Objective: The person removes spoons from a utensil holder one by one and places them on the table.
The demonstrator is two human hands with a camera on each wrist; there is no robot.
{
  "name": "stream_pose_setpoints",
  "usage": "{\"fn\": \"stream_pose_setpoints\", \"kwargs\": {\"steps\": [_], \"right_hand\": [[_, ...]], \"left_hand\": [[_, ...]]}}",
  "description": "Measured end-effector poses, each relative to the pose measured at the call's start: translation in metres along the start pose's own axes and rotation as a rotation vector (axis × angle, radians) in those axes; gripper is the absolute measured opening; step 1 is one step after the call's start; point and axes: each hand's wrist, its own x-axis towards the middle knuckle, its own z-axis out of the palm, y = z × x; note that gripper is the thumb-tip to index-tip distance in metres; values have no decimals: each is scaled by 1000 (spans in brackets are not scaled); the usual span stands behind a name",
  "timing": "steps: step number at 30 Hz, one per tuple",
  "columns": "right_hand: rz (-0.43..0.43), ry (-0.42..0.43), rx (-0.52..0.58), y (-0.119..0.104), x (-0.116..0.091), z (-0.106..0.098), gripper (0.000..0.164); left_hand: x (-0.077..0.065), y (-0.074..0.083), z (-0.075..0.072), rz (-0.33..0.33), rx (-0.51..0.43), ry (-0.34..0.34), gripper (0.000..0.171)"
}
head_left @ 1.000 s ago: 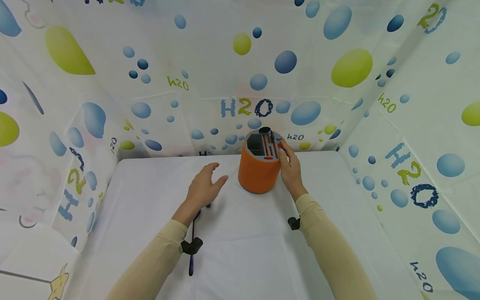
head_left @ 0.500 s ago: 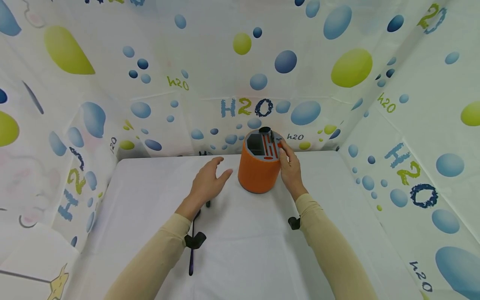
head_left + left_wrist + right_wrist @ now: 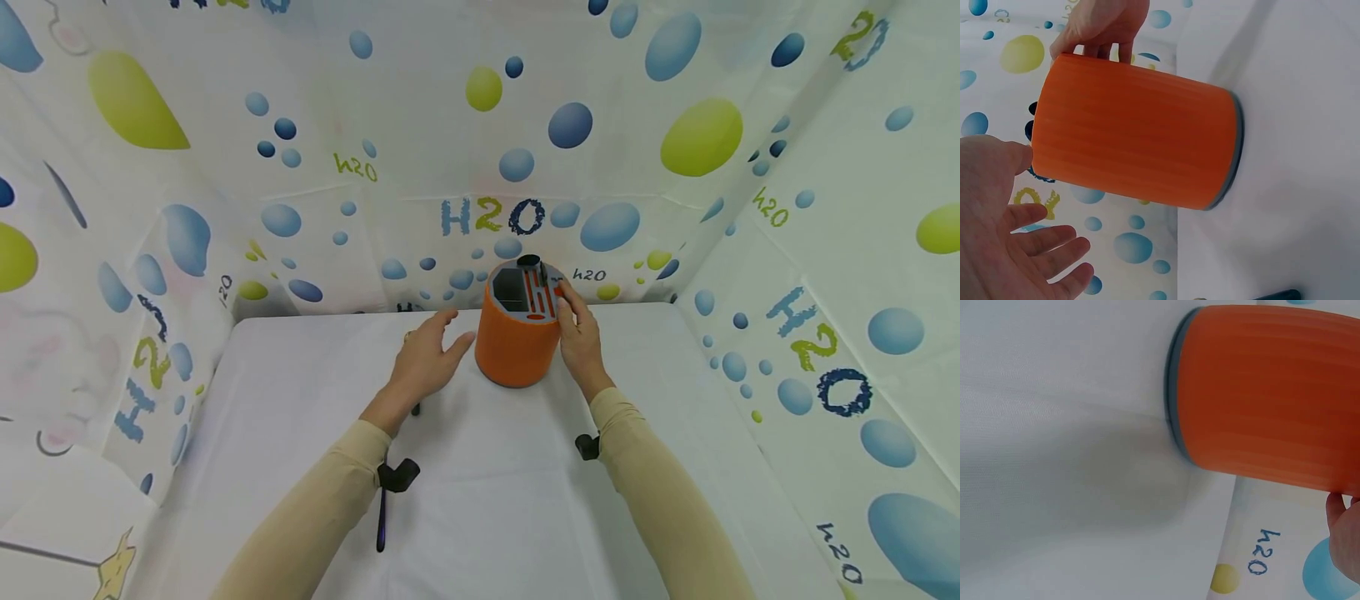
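An orange cylindrical utensil holder (image 3: 517, 354) stands upright toward the back of the table, its grey top divided into slots, a large dark compartment and a round dark opening. My right hand (image 3: 581, 337) holds its right side near the top rim, thumb at the front and fingers farther back. In the right wrist view, fingertips of the right hand (image 3: 1344, 531) meet the orange wall (image 3: 1272, 394). My left hand (image 3: 427, 358) is spread beside the holder's left side. In the left wrist view, the left thumb (image 3: 1019, 156) is at the holder's edge; contact cannot be told.
A thin utensil with a dark purple handle (image 3: 382, 521) lies under my left forearm, partly hidden. Another dark handle end (image 3: 416, 409) shows beside the left wrist. A printed curtain (image 3: 487, 167) hangs behind and at both sides of the white table (image 3: 510, 517).
My left hand has moved right and slightly forward, closer to the utensil holder. The right hand and the holder have stayed in place.
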Motion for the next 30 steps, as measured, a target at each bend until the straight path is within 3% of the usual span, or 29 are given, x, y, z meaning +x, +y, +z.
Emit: {"fn": "stream_pose_setpoints", "kwargs": {"steps": [22, 30], "right_hand": [[-3, 6, -11, 1, 1, 0, 48], [-27, 23, -3, 41, 14, 2, 49]], "left_hand": [[11, 19, 4, 62, -1, 3, 71], [14, 24, 6, 67, -5, 4, 70]]}}
